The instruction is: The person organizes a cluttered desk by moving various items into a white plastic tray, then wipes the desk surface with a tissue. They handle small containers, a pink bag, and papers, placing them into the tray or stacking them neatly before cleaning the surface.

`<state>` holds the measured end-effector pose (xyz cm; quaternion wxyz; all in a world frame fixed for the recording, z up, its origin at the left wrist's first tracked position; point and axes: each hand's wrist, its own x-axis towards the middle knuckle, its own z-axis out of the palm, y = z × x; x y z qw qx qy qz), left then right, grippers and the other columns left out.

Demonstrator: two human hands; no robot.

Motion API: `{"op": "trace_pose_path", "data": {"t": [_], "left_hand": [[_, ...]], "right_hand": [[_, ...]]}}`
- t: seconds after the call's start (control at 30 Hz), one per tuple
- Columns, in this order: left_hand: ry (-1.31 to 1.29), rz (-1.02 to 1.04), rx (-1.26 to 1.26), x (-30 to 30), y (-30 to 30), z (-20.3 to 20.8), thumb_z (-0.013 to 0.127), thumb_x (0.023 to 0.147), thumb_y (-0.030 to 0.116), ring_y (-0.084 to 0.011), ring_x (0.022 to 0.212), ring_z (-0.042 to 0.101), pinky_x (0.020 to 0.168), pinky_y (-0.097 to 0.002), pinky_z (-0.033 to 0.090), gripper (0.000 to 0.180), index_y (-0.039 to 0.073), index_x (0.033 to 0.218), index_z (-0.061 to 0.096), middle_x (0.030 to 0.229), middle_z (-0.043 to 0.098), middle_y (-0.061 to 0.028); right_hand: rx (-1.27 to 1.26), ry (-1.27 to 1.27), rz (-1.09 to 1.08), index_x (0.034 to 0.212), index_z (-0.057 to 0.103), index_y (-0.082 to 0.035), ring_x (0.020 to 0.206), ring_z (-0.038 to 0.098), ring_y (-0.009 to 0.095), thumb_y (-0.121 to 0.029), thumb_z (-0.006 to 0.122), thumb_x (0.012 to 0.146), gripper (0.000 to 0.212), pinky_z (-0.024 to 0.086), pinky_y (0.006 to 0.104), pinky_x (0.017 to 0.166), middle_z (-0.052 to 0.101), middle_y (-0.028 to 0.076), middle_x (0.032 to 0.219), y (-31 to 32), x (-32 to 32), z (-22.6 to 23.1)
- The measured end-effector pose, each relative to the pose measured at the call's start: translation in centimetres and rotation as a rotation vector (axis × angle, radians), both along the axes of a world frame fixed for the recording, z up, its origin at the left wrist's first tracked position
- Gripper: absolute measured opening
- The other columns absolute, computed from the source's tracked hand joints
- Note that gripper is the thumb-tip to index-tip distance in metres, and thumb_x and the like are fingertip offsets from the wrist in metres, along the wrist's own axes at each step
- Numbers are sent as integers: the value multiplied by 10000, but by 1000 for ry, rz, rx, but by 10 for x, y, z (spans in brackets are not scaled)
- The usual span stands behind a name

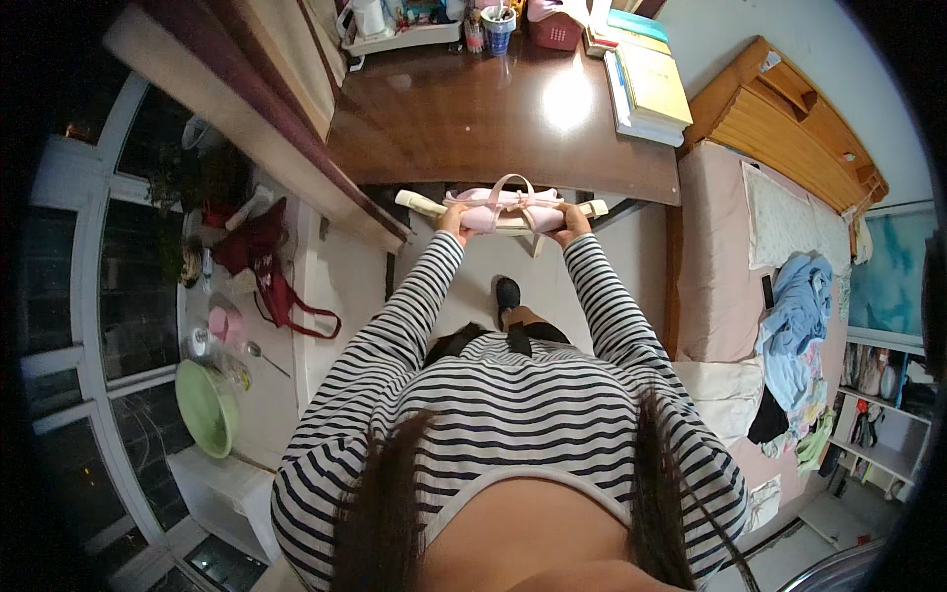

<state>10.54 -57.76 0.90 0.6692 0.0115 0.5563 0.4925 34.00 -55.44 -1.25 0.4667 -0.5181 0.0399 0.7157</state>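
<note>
In front of me, just short of the desk's near edge, is a cream chair [422, 204], seen from above by the long bar of its backrest. A soft pink bag [480, 216] with a looped pale strap lies over the middle of that bar. My left hand [454, 223] is closed at the left side of the bag, against the bar. At the right side, my right hand [572, 226] grips the same way. The fingertips of both hands are partly hidden, so I cannot tell how much of the bag they also hold.
A brown desk [434, 123] stands ahead, with stacked books [651, 89], a pen cup [499, 32] and a pink basket [555, 30]. Right is a bed [715, 266] with heaped clothes [794, 306]. Left are a curtain [261, 109], a red bag [276, 291] and a green basin [205, 407].
</note>
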Motion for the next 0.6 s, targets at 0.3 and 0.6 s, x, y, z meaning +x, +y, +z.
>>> {"op": "trace_pose_path", "data": {"t": [0.3, 0.6], "left_hand": [[-4, -32, -100, -4, 40, -17, 510, 799, 121, -250, 849, 593, 748, -413, 524, 275, 19, 1054, 521, 952, 579, -127], [7, -367, -119, -7, 33, -10, 573, 790, 545, -230, 1134, 426, 863, -429, 432, 607, 166, 1244, 434, 1244, 447, -50]], "right_hand": [[-22, -92, 49, 1155, 432, 8, 920, 580, 347, -74, 547, 735, 443, 486, 505, 790, 556, 196, 1049, 33, 6, 3], [-25, -324, 43, 1259, 321, -26, 968, 566, 390, -475, 750, 644, 874, 513, 509, 720, 498, 232, 1149, 17, 20, 17]]}}
